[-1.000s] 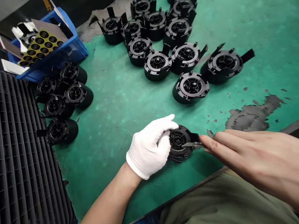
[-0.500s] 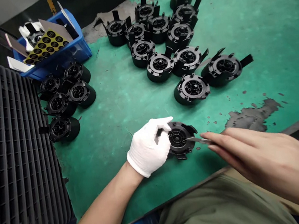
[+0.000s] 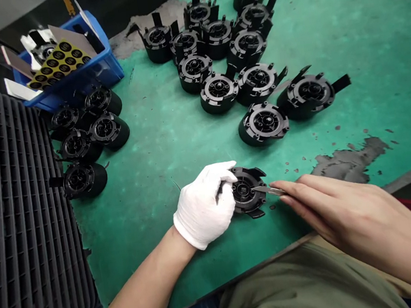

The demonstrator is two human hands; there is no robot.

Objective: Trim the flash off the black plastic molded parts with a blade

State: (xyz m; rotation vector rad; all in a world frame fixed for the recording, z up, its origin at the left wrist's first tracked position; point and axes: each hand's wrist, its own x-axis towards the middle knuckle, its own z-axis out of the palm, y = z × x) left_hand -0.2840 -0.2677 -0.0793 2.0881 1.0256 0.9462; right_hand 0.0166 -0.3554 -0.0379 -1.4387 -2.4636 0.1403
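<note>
My left hand [image 3: 205,205], in a white glove, is closed around a round black plastic part [image 3: 247,191] resting on the green table mat [image 3: 172,128] near the front edge. My bare right hand [image 3: 334,213] pinches a thin metal tool [image 3: 267,190], which looks like tweezers. The tool's tip reaches into the ribbed face of the part, close to its centre hub. A small black tab sticks out of the part's lower edge.
Several similar black round parts [image 3: 262,122] stand in a cluster at the back centre. A few more [image 3: 80,179] lie at the left by a dark slatted crate [image 3: 18,224]. A blue bin [image 3: 67,81] with a yellow sticker sheet [image 3: 57,62] sits back left. The mat is worn through in grey patches [image 3: 346,163].
My left hand has turned the part a little and shifted it slightly up the table. My right hand has kept the tool tip in the part's face, moving it nearer the centre.
</note>
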